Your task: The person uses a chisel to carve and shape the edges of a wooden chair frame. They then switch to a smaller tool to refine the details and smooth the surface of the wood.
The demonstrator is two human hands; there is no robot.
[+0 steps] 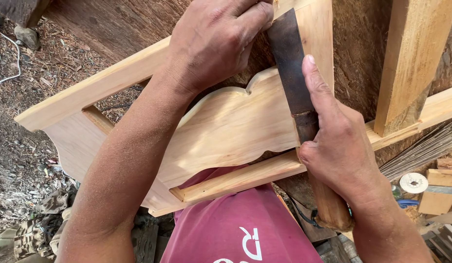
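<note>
Wood chips and dirt cover the ground under a pale wooden frame (226,126) with a curved panel. At its upper right corner the right hand (340,151) grips the chisel (296,87) by its wooden handle, while the left hand (213,41) closes its fingers over the blade top.

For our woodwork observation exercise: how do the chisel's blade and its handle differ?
The blade is dark, flat, rust-stained metal; the handle is round, reddish-brown wood. The blade lies against the pale carved panel, under the left hand; the handle sits in the right hand. Both belong to one tool.
</note>
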